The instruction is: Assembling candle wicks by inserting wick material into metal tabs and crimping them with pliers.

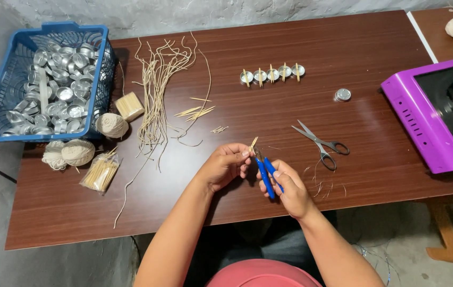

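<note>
While both hands are working together above the near edge of the dark brown wooden table (343, 122), the entries are reading as follows.

Left hand (225, 166): pinching a small bundle of short pale wooden sticks (253, 143) between thumb and fingertips, fingers closed on it.
Right hand (289, 187): gripping blue-handled pliers (267, 173), fingers wrapped round the handles; the tool's tip is meeting the sticks just beside the left fingertips.
Hands relative: sitting close together, almost touching.
Just right of the hands: grey-handled metal scissors (322, 143) are lying flat on the table, blades open.
Ahead: five small round silver metal cups (272, 74) are standing in a row, each with sticks laid across it; a lone silver cup (342, 95) is sitting apart to their right.
Left of centre: long tan wick strands (154, 90) are lying loose.
Far left: a blue plastic basket (3, 90) is holding many silver cups; balls of cream string (111, 125) are lying beside it.
Right edge: a purple plastic appliance (417, 117) is resting on the table.
</note>
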